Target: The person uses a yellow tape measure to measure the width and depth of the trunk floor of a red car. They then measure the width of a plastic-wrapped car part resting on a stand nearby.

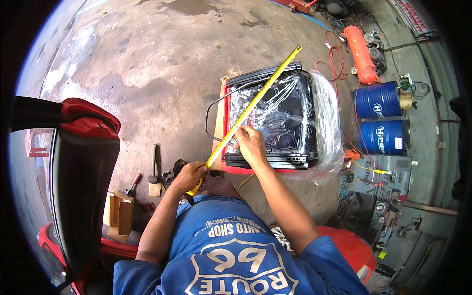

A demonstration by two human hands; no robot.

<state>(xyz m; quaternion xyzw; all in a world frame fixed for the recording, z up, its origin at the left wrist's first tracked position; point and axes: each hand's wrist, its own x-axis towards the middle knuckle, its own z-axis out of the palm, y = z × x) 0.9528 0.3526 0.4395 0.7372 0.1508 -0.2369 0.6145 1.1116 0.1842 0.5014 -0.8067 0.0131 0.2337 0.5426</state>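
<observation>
My left hand [189,177] is closed around the case end of a yellow tape measure [256,101], low in front of my body. The blade runs out long, slanting up to the right, its tip past the far edge of a car seat. My right hand [250,145] pinches the blade partway along, above the seat. That seat [287,118] lies with its underside up, black and red, wrapped in clear plastic. A black slide rail [265,161] runs along its near side, another rail [263,73] along the far side. A bent metal bar [208,118] sticks out at its left.
On the floor at left lie a hammer [156,164] and an open cardboard box [118,212]. An open car door [83,182] stands further left. Blue drums [378,101], an orange tank [361,54], a red hose [334,64] and a cluttered tool area [378,206] line the right.
</observation>
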